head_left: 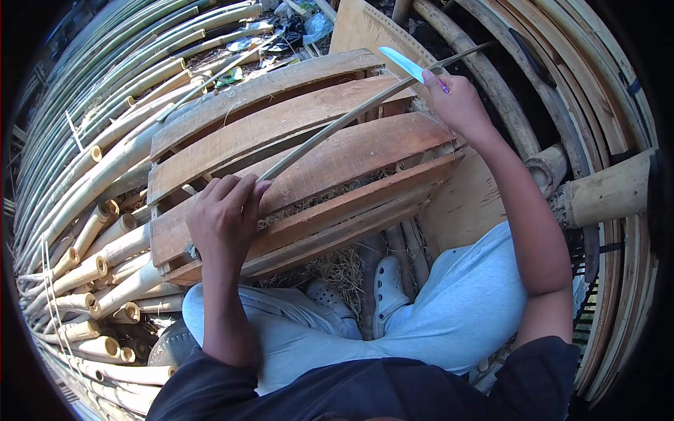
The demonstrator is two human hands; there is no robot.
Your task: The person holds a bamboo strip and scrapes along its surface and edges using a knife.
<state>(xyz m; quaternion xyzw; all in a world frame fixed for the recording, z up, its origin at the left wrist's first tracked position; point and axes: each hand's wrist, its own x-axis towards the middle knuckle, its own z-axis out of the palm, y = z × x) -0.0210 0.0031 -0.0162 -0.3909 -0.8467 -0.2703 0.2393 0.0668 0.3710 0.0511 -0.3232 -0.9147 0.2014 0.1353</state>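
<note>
My left hand [223, 210] is closed around the lower end of a long thin bamboo strip [330, 129]. The strip slants up and right across a slatted wooden crate [302, 151] in front of me. In my right hand [455, 102] is a knife [401, 63] with a pale blade and a partly hidden purple handle. Its blade points up and left, close to the strip near the crate's far right corner. Whether blade and strip touch, I cannot tell. Beyond the right hand the strip's thin far end continues to the upper right.
Stacked bamboo poles [105, 182] fill the left side. A plywood board [456, 203] stands right of the crate, another [372, 31] behind it. Thick bamboo poles [604, 189] and long curved-looking slats lie at right. Shavings [344, 270] litter the ground by my clogs [388, 291].
</note>
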